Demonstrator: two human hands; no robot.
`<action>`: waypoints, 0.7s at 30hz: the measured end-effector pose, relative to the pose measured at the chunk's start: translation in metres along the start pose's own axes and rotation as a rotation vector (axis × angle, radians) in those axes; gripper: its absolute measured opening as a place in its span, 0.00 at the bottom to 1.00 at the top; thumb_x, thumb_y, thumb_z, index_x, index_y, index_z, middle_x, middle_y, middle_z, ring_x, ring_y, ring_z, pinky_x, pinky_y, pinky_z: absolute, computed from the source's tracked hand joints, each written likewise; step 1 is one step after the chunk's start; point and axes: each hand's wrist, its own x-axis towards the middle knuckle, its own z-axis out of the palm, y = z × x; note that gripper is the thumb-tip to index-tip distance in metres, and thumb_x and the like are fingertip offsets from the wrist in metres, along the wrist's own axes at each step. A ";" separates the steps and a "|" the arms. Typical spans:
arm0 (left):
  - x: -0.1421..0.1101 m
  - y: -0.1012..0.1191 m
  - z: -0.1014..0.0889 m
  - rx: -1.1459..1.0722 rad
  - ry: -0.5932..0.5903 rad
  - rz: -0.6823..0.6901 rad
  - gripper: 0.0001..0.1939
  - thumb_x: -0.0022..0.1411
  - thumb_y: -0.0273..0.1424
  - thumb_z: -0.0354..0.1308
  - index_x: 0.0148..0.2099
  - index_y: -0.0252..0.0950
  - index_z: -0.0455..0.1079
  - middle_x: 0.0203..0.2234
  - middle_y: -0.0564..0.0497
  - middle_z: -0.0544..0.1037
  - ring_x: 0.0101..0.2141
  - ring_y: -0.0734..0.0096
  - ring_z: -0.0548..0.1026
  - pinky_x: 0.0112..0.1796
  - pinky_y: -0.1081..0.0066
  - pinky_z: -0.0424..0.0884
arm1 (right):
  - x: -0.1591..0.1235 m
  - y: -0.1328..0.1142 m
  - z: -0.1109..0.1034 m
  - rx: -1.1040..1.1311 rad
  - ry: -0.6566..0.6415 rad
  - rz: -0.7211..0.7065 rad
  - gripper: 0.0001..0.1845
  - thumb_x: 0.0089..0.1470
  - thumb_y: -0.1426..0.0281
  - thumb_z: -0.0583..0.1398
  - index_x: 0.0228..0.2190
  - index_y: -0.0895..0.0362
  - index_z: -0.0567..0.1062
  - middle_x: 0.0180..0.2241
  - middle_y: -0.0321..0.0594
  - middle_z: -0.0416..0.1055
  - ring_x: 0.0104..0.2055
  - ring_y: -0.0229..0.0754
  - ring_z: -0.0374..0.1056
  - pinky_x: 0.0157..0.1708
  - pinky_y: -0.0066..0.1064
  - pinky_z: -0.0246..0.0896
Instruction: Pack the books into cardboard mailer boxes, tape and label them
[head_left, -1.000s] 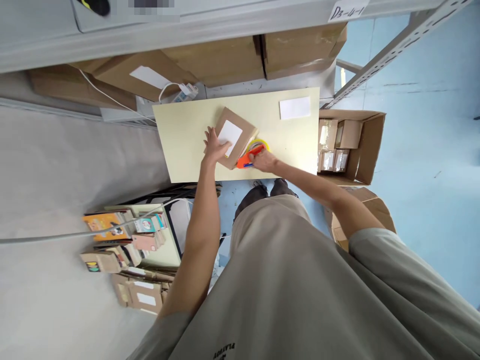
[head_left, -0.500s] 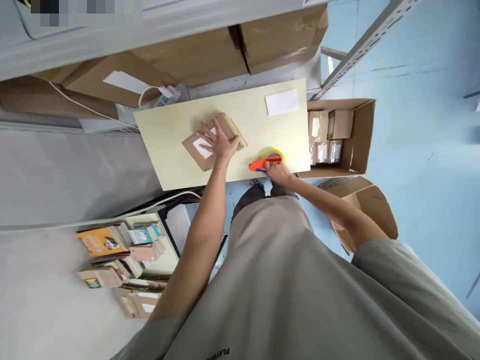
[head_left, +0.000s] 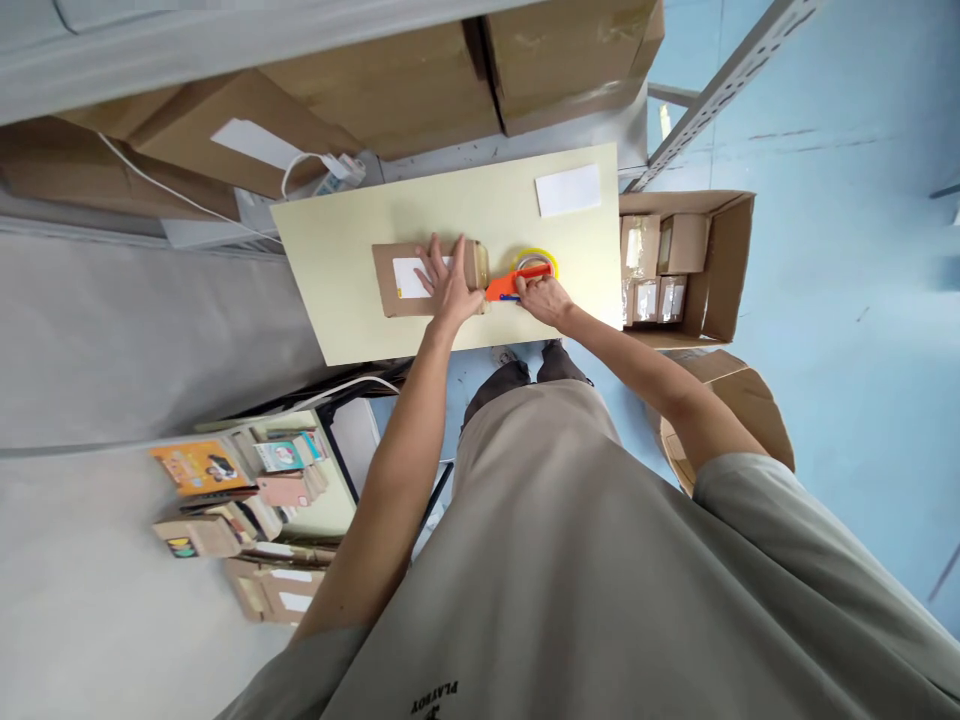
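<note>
My left hand (head_left: 452, 290) lies on a small cardboard box (head_left: 386, 262), fingers spread over its white label (head_left: 409, 278) and thumb near the taped end. The box rests flat on the cream tabletop (head_left: 330, 300). My right hand (head_left: 546, 300) is closed round an orange tape dispenser (head_left: 499, 287) with a yellow-rimmed roll. The dispenser's front end meets the right end of the box, close to my left thumb. Whether a strip of tape runs between them is too small to tell.
White paper (head_left: 568, 190) lies at the table's far right. An open carton (head_left: 727, 265) with several small boxes stands right of the table, another carton (head_left: 739, 400) below it. Large boxes (head_left: 390, 90) line the shelf behind. Books (head_left: 202, 467) are stacked at lower left.
The box has turned from slanted to nearly square with the table, under my left hand. My right hand has brought the tape dispenser left and away from me, up to the box's end.
</note>
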 end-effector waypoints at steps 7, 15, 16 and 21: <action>-0.044 -0.014 0.002 -0.031 -0.001 0.112 0.39 0.60 0.29 0.74 0.72 0.50 0.77 0.88 0.50 0.52 0.87 0.39 0.31 0.82 0.35 0.23 | 0.000 -0.051 0.017 -0.078 -0.036 -0.157 0.30 0.77 0.76 0.45 0.71 0.78 0.66 0.57 0.74 0.83 0.59 0.63 0.83 0.59 0.49 0.69; -0.073 -0.002 -0.005 -0.211 0.013 0.019 0.28 0.67 0.28 0.69 0.67 0.44 0.77 0.83 0.47 0.64 0.87 0.41 0.40 0.83 0.32 0.32 | -0.035 -0.040 0.035 -0.092 -0.062 -0.181 0.30 0.77 0.79 0.43 0.73 0.76 0.65 0.59 0.75 0.82 0.59 0.60 0.82 0.62 0.47 0.64; -0.074 0.001 -0.006 -0.230 0.018 0.011 0.26 0.68 0.27 0.68 0.66 0.43 0.78 0.82 0.46 0.66 0.87 0.42 0.40 0.83 0.32 0.32 | -0.043 -0.025 0.035 -0.099 -0.073 -0.157 0.29 0.79 0.77 0.44 0.73 0.77 0.64 0.59 0.76 0.82 0.60 0.61 0.82 0.62 0.48 0.64; -0.077 0.011 -0.005 -0.294 0.052 -0.021 0.23 0.69 0.24 0.65 0.64 0.37 0.77 0.76 0.43 0.73 0.86 0.47 0.39 0.81 0.30 0.30 | -0.058 0.049 0.021 -0.114 -0.034 0.057 0.33 0.86 0.63 0.45 0.74 0.81 0.58 0.57 0.79 0.81 0.59 0.65 0.82 0.61 0.48 0.66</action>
